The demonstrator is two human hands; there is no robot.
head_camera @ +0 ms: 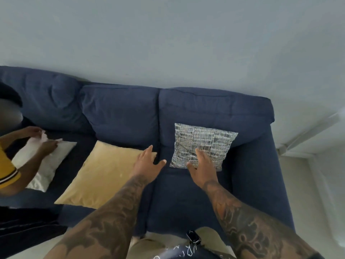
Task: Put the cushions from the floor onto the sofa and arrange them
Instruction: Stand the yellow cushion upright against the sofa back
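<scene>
A black-and-white patterned cushion (203, 144) leans upright against the backrest on the right seat of the navy sofa (186, 199). My right hand (202, 166) hovers open in front of its lower edge, fingers spread. A yellow cushion (102, 174) lies flat on the middle seat. My left hand (147, 163) is open over that cushion's right corner, holding nothing. A white cushion (44, 163) lies on the left seat under another person's hands.
Another person in a yellow sleeve (7, 172) sits at the left and handles the white cushion. The pale wall (168, 43) rises behind the sofa. Light floor (317, 193) shows to the right of the armrest.
</scene>
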